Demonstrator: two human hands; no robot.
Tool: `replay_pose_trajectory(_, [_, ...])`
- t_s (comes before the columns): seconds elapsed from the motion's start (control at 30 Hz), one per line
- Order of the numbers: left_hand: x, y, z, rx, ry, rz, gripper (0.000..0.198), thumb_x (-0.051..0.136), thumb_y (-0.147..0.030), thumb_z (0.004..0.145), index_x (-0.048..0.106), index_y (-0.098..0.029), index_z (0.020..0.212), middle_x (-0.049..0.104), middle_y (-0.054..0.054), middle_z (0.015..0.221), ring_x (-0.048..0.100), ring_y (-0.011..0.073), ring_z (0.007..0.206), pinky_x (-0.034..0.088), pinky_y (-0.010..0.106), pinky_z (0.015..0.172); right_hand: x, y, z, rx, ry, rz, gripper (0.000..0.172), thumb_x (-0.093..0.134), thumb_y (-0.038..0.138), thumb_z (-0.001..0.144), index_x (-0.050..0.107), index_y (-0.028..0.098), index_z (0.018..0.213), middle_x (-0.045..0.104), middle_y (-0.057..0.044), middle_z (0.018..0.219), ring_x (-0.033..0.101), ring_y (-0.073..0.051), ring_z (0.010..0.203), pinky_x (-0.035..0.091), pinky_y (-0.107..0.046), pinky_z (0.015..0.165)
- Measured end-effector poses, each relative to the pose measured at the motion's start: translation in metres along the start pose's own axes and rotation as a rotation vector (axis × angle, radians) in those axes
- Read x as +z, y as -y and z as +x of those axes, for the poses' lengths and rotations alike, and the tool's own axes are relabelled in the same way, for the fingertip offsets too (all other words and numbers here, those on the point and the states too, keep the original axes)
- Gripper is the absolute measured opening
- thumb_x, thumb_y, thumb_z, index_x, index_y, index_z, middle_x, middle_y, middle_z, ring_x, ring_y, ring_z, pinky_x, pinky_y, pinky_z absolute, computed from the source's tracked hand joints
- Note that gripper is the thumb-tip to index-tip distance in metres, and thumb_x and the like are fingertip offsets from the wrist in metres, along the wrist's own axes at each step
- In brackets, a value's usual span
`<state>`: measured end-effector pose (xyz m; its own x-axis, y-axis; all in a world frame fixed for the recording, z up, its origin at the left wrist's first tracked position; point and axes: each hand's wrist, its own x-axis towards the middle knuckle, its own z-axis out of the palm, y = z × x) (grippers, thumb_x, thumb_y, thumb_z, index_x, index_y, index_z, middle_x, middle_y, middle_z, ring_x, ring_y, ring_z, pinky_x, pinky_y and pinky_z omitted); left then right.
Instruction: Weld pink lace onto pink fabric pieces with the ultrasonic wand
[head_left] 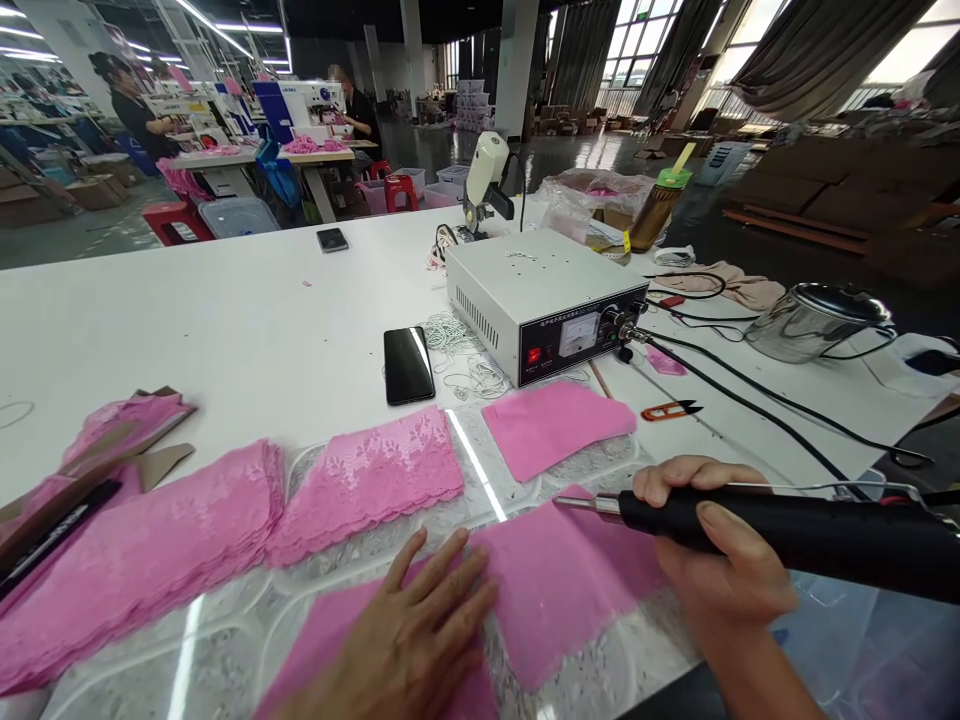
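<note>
My right hand [720, 540] is wrapped around a black ultrasonic handpiece [810, 530] with a pointed metal tip. That tip rests at the upper edge of a pink fabric piece [555, 590] on a clear patterned mat [375, 545]. My left hand [420, 630] lies flat with its fingers apart, on another pink piece [322, 650] and reaching the left edge of the first. Beyond them are a plain pink piece [559, 425] and a pink lace stack [375, 480]. A larger lace stack [180, 550] lies at the left.
A grey control box [547, 290] stands behind, with black cables [750, 400] running right. Nearby are a phone [409, 365], thread snips [670, 411], loose elastic cord [472, 360] and a glass jar [810, 320]. Scissors [67, 520] lie at left. People work at sewing machines [300, 105] further back.
</note>
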<state>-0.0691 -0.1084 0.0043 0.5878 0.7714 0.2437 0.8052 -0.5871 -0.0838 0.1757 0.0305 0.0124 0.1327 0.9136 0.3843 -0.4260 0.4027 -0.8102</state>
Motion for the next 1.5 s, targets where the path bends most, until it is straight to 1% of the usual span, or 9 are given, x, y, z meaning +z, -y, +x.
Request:
replay_pose_trajectory(0.3, [-0.002,-0.003,0.0,-0.021,0.056,-0.029,0.04,0.046,-0.019,0.1,0.051,-0.017,0.14,0.054,0.005,0.144,0.05,0.0265,0.134,0.03,0.051,0.118,0.01,0.005,-0.006,0.04,0.015,0.029,0.011,0.063,0.02,0.069,0.065,0.022,0.08,0.058,0.0,0.075,0.054,-0.014,0.058,0.049,-0.034,0.055])
replay_pose_trajectory(0.57, [-0.003,-0.003,-0.003,-0.05,0.114,-0.086,0.044,0.047,-0.022,0.1,0.046,-0.019,0.144,0.049,0.005,0.148,0.044,0.0262,0.139,0.029,0.051,0.119,0.02,0.001,-0.015,0.05,0.12,0.036,0.011,0.064,0.022,0.073,0.065,0.021,0.084,0.059,0.0,0.077,0.055,-0.014,0.059,0.052,-0.035,0.058])
replay_pose_trajectory(0.83, [-0.002,-0.002,-0.003,-0.025,0.069,-0.045,0.04,0.047,-0.021,0.1,0.052,-0.017,0.14,0.055,0.006,0.143,0.05,0.0276,0.134,0.031,0.053,0.117,0.02,-0.002,-0.015,0.051,0.158,0.039,0.009,0.066,0.021,0.074,0.065,0.022,0.083,0.061,0.0,0.076,0.057,-0.014,0.059,0.053,-0.035,0.059])
replay_pose_trajectory(0.93, [-0.003,0.0,-0.003,-0.003,0.022,0.028,0.038,0.043,-0.023,0.102,0.054,-0.019,0.138,0.057,0.002,0.141,0.05,0.0253,0.133,0.021,0.051,0.121,0.02,0.001,-0.011,0.049,0.092,0.062,0.012,0.064,0.021,0.071,0.066,0.021,0.083,0.061,0.0,0.077,0.058,-0.014,0.058,0.052,-0.034,0.057])
replay_pose_trajectory(1.03, [-0.003,0.006,0.0,0.041,-0.031,0.13,0.038,0.039,-0.027,0.104,0.056,-0.023,0.138,0.057,-0.002,0.141,0.048,0.024,0.134,0.004,0.051,0.123,0.011,0.007,0.001,-0.006,-0.079,0.078,0.015,0.06,0.019,0.065,0.066,0.02,0.078,0.06,0.0,0.074,0.056,-0.013,0.054,0.049,-0.032,0.053])
replay_pose_trajectory(1.1, [-0.001,0.011,0.004,0.078,-0.058,0.168,0.038,0.036,-0.028,0.105,0.057,-0.024,0.136,0.057,-0.003,0.141,0.049,0.0232,0.133,0.0,0.05,0.123,-0.002,0.013,0.009,-0.062,-0.189,0.054,0.015,0.058,0.019,0.06,0.065,0.02,0.074,0.06,0.001,0.07,0.055,-0.013,0.052,0.048,-0.031,0.051])
replay_pose_trajectory(1.2, [0.006,0.017,0.014,0.142,-0.095,0.178,0.038,0.035,-0.029,0.106,0.06,-0.025,0.133,0.058,-0.001,0.14,0.052,0.0226,0.13,0.001,0.049,0.123,-0.025,0.023,0.014,-0.107,-0.289,-0.003,0.015,0.057,0.019,0.057,0.064,0.019,0.07,0.06,0.001,0.067,0.055,-0.013,0.051,0.046,-0.031,0.051])
replay_pose_trajectory(1.3, [0.012,0.019,0.023,0.178,-0.119,0.163,0.038,0.036,-0.03,0.105,0.061,-0.025,0.132,0.059,-0.002,0.139,0.054,0.0229,0.128,0.002,0.049,0.123,-0.041,0.027,0.01,-0.11,-0.318,-0.035,0.014,0.057,0.019,0.058,0.064,0.019,0.071,0.06,0.001,0.068,0.055,-0.013,0.052,0.045,-0.03,0.052])
replay_pose_trajectory(1.5, [0.013,0.015,0.03,0.194,-0.136,0.148,0.037,0.041,-0.033,0.103,0.06,-0.025,0.134,0.056,-0.001,0.142,0.053,0.0234,0.129,0.009,0.047,0.123,-0.04,0.021,0.005,-0.113,-0.267,-0.016,0.014,0.059,0.019,0.062,0.064,0.02,0.075,0.061,0.0,0.071,0.056,-0.013,0.054,0.047,-0.031,0.053])
